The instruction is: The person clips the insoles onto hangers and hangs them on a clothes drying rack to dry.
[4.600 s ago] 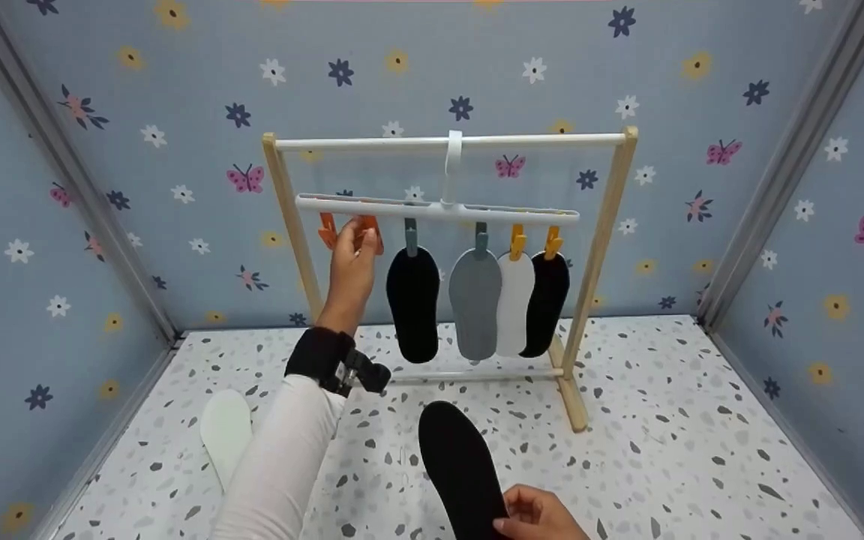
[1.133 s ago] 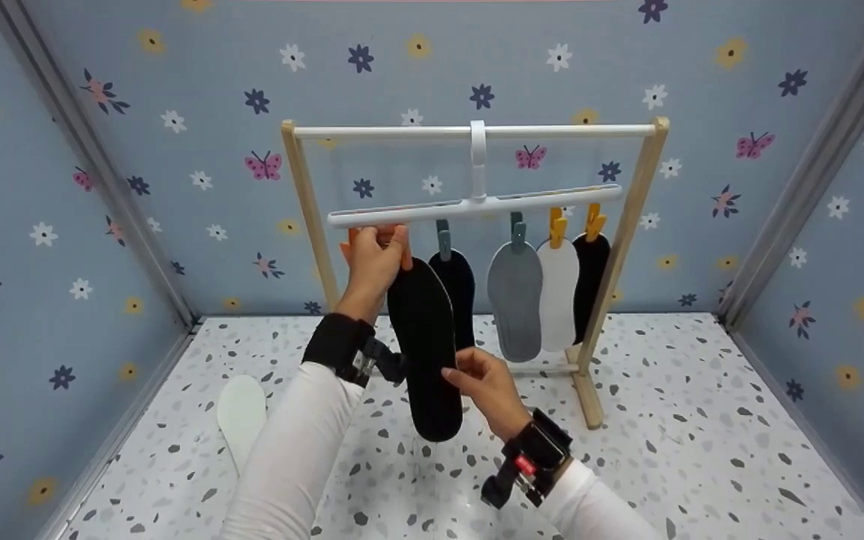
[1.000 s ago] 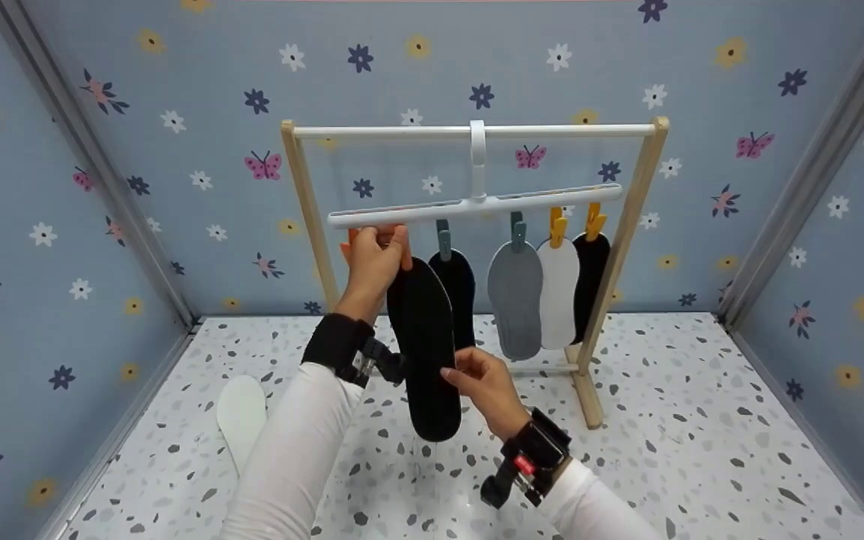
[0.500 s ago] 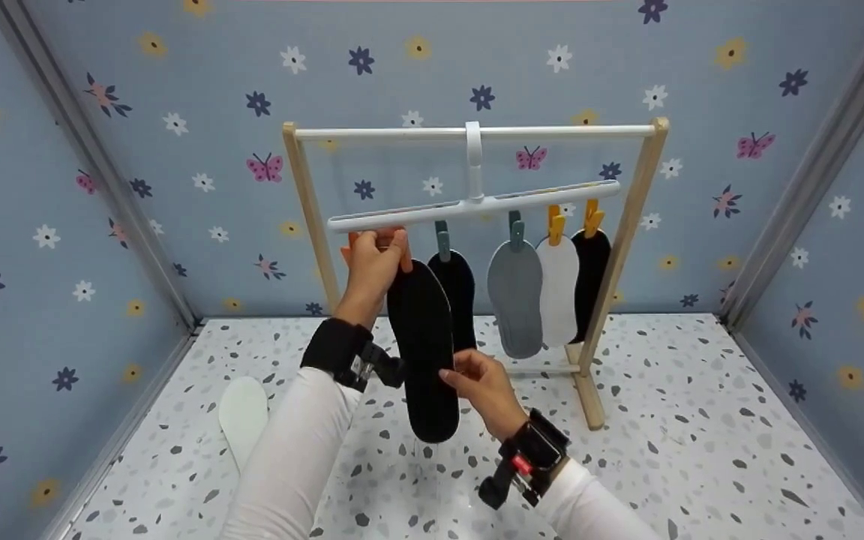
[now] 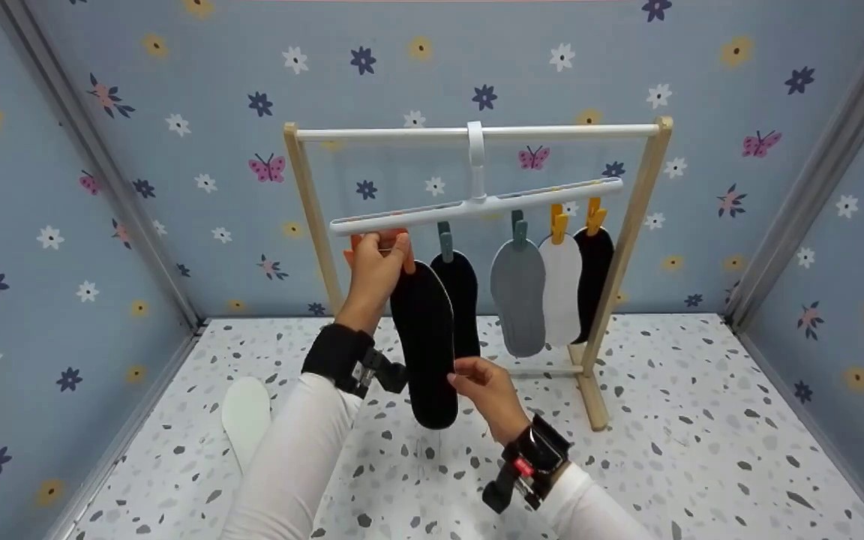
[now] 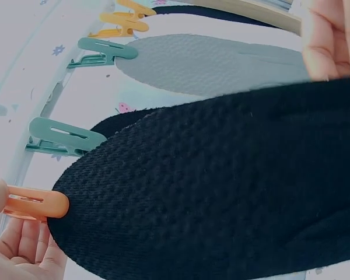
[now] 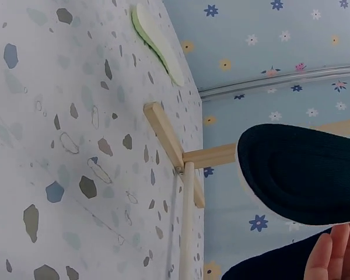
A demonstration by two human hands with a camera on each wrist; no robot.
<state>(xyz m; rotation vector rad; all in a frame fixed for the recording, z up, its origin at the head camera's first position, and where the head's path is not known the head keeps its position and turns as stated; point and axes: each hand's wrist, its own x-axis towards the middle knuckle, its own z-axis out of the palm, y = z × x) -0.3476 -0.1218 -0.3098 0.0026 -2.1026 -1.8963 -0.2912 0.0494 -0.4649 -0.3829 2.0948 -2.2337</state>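
Observation:
My left hand pinches an orange clothespin under the left arm of a white hanger. In the left wrist view, that clothespin bites the rounded tip of a black insole. The insole hangs upright from it. At the insole's right edge, low down, my right hand holds it lightly between thumb and fingers. Just behind hangs another black insole in a green clothespin. Another orange clothespin is partly hidden by my left hand.
Further right hang a grey insole, a white insole and a black insole in clothespins. The hanger hooks on a rack with a white rail and wooden legs. A pale insole lies on the speckled surface.
The black insole has come up from low in front to the orange clothespin, with my right hand. Lately its lower end swings slightly back. The hanger now tilts down to the left.

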